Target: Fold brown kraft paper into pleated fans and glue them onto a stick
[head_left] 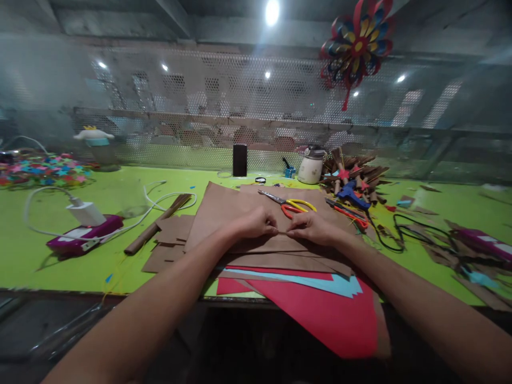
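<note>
My left hand (258, 222) and my right hand (310, 228) are close together over a stack of brown kraft paper sheets (228, 210). Both are closed in a pinch, with a thin piece of brown paper (282, 233) stretched between the fingertips. Its ends are hidden by my fingers, and I cannot tell whether it is loose or part of a sheet. Just beyond my hands, scissors (285, 202) with yellow and orange handles lie on the sheets. Red paper (332, 314) and light blue paper (320, 282) stick out below the stack, the red hanging over the table's front edge.
Left on the green table (168, 181) are a purple power strip (86, 237) with a white charger, a brown paper roll (146, 234) and colourful paper stars (48, 169). Right are a blue glue gun (352, 195), a pile of brown paper pieces (356, 168) and black cable (396, 234).
</note>
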Demonstrator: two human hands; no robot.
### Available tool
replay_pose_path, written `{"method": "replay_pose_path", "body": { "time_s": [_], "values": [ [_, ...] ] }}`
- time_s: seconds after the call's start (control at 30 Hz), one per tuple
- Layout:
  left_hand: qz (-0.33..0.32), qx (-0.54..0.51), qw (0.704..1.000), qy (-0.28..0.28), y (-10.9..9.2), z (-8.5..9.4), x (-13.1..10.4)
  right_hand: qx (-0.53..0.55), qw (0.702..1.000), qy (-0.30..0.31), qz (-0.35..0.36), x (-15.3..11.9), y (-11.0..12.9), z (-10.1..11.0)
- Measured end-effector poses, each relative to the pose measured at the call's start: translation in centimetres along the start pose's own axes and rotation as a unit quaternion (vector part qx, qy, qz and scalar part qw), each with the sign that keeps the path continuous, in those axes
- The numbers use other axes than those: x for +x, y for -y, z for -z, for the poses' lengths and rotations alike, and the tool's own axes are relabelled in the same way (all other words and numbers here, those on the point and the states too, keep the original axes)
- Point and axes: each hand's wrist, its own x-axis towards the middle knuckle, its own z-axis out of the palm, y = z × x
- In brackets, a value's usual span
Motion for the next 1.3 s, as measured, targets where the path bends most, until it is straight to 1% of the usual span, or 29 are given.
{"method": "replay_pose_path", "body": {
  "time_s": [0.13,0.2,0.27,0.33,0.47,0.53,0.6,0.7,0.8,0.87,0.93,1.0,1.07,1.13,1.2,1.23,1.3],
  "values": [
    [-0.011,0.026,1.000,0.011,0.2,-0.5,0.2,-0.033,0.999,-0.005,0.043,0.0,-0.5,-0.4],
    [-0.026,0.042,0.999,0.008,0.3,-0.7,0.2,-0.058,0.996,-0.001,0.061,0.0,-0.2,-0.4],
    [-0.029,0.072,0.997,0.001,0.3,-0.7,0.2,-0.088,0.993,0.004,0.072,-0.1,0.3,-0.2],
    [-0.026,0.111,0.993,-0.003,-0.1,-0.6,0.0,-0.132,0.989,0.013,0.068,-0.3,1.1,0.1],
    [-0.031,0.194,0.981,-0.007,-1.1,-0.1,-0.8,-0.222,0.974,0.043,0.029,-0.8,2.4,0.7],
    [-0.044,0.230,0.972,-0.012,-1.7,0.1,-1.2,-0.246,0.967,0.059,0.035,-0.9,2.6,0.9],
    [-0.071,0.261,0.963,-0.010,-2.2,0.3,-1.6,-0.270,0.959,0.071,0.048,-1.1,2.6,1.0],
    [-0.104,0.292,0.951,-0.006,-3.0,0.3,-1.9,-0.317,0.944,0.076,0.046,-1.3,2.6,0.8],
    [-0.107,0.294,0.950,-0.006,-3.4,0.2,-2.0,-0.361,0.928,0.079,0.037,-1.5,2.9,0.4],
    [-0.094,0.274,0.957,-0.003,-3.3,0.3,-1.9,-0.386,0.919,0.074,0.029,-1.6,3.1,0.2],
    [-0.064,0.222,0.973,0.004,-2.9,0.5,-1.7,-0.396,0.916,0.065,0.025,-1.6,3.3,0.0],
    [-0.026,0.133,0.991,0.014,-2.4,0.7,-1.3,-0.391,0.918,0.052,0.026,-1.6,3.5,0.1],
    [0.005,0.031,0.999,0.029,-2.2,1.0,-1.0,-0.380,0.924,0.038,0.025,-1.5,3.7,0.3],
    [0.018,-0.051,0.997,0.046,-2.1,1.1,-0.8,-0.372,0.928,0.016,0.007,-1.4,3.8,0.5],
    [0.024,-0.107,0.993,0.052,-2.1,1.1,-0.8,-0.371,0.928,-0.007,-0.013,-1.4,3.7,0.7],
    [0.026,-0.130,0.990,0.049,-2.0,1.0,-0.8,-0.374,0.927,-0.018,-0.017,-1.4,3.6,0.7],
    [0.042,-0.167,0.984,0.040,-1.8,0.9,-0.9,-0.377,0.926,-0.034,-0.002,-1.3,3.4,0.7]
  ]
}}
